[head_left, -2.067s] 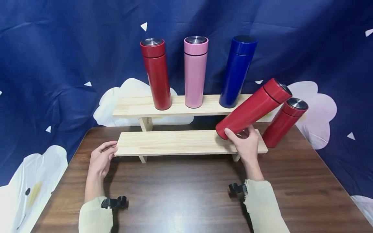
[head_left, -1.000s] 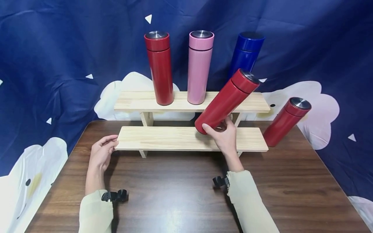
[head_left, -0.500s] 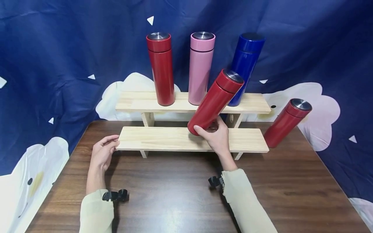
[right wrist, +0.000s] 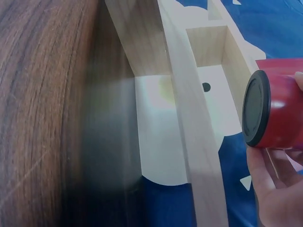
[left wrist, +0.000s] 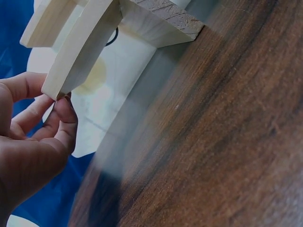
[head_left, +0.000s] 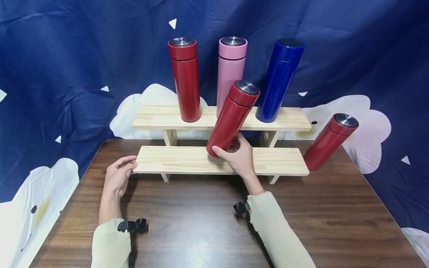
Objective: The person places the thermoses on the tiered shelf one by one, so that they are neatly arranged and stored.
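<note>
My right hand (head_left: 239, 154) grips a red thermos (head_left: 231, 119) near its base and holds it tilted, top leaning right, over the middle of the lower board of a two-tier wooden shelf (head_left: 174, 160). The right wrist view shows the dark round bottom (right wrist: 255, 109) of this thermos raised above the board. With fingers and thumb, my left hand (head_left: 117, 176) pinches the left end of the lower board; the left wrist view shows the fingertips (left wrist: 66, 111) at the board's corner. On the upper board stand another red thermos (head_left: 186, 85), a pink thermos (head_left: 229, 74) partly hidden, and a blue thermos (head_left: 279, 82).
One more red thermos (head_left: 330, 141) stands on the dark wooden table (head_left: 187, 223), just off the shelf's right end. A blue curtain (head_left: 83, 56) with white flower-like shapes hangs behind and around the table.
My right hand has carried the red thermos leftward along the lower board, and the thermos has become more upright. My left hand stays at the shelf's left end.
</note>
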{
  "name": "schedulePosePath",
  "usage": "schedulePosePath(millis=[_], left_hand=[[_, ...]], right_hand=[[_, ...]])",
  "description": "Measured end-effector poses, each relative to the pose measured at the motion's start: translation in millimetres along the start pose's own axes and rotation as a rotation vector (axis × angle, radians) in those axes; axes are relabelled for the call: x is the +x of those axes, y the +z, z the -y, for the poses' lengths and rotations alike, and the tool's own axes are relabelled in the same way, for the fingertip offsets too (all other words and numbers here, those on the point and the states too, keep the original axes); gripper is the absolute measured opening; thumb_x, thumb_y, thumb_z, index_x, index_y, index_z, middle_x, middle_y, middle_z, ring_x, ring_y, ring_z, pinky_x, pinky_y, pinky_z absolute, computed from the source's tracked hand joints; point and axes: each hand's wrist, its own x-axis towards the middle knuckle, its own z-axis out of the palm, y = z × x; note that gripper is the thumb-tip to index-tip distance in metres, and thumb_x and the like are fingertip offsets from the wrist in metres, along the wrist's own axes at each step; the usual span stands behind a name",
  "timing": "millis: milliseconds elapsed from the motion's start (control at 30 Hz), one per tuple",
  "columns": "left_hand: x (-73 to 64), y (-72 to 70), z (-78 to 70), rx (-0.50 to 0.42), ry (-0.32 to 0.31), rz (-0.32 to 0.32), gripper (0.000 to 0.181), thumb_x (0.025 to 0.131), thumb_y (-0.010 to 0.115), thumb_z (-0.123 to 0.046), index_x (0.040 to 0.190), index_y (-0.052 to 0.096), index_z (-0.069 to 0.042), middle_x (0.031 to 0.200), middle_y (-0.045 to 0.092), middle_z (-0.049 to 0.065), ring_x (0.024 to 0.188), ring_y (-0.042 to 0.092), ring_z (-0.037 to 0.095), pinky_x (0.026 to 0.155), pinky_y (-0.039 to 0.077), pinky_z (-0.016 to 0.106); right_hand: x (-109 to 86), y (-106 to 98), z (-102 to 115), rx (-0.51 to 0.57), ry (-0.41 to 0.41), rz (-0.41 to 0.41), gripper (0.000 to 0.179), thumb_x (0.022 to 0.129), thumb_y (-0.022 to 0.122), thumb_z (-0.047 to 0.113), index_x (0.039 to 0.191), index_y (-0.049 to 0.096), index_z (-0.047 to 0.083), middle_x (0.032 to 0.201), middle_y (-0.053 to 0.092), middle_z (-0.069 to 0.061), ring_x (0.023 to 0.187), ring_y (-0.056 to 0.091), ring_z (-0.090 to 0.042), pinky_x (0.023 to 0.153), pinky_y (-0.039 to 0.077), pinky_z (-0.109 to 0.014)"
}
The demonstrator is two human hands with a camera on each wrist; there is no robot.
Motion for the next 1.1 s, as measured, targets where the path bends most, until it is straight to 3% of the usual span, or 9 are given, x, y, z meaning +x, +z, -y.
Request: schedulePosePath(millis=[300, 533, 1100], left_hand=[[0.1, 0.4, 0.2, -0.008, 0.001, 0.006, 0.020, 0.090, 0.065, 0.014, 0.105, 0.073, 0.003, 0.088, 0.069, 0.001, 0.076, 0.060, 0.011, 0.063, 0.047, 0.020], [0.1, -0.2, 0.2, 0.004, -0.004, 0.002, 0.019, 0.090, 0.066, 0.012, 0.106, 0.073, 0.003, 0.089, 0.069, 0.001, 0.075, 0.060, 0.011, 0.063, 0.047, 0.020], [1.2, 0.0, 0.0, -0.008, -0.015, -0.008, 0.019, 0.090, 0.066, 0.012, 0.104, 0.073, 0.002, 0.088, 0.070, 0.002, 0.075, 0.060, 0.011, 0.063, 0.047, 0.019]], right_hand=[[-0.3, 10.6, -3.1, 0.011, 0.022, 0.043, 0.059, 0.076, 0.090, 0.026, 0.125, 0.063, 0.009, 0.106, 0.070, -0.010, 0.091, 0.069, -0.024, 0.080, 0.059, -0.037], [-1.7, 20.8, -6.3, 0.013, 0.036, 0.065, 0.060, 0.076, 0.090, 0.026, 0.125, 0.062, 0.008, 0.107, 0.070, -0.009, 0.091, 0.070, -0.028, 0.079, 0.059, -0.033], [-5.7, 40.2, -9.7, -0.083, 0.053, 0.110, 0.059, 0.074, 0.091, 0.029, 0.124, 0.063, 0.014, 0.108, 0.070, -0.003, 0.089, 0.067, -0.018, 0.079, 0.058, -0.035]])
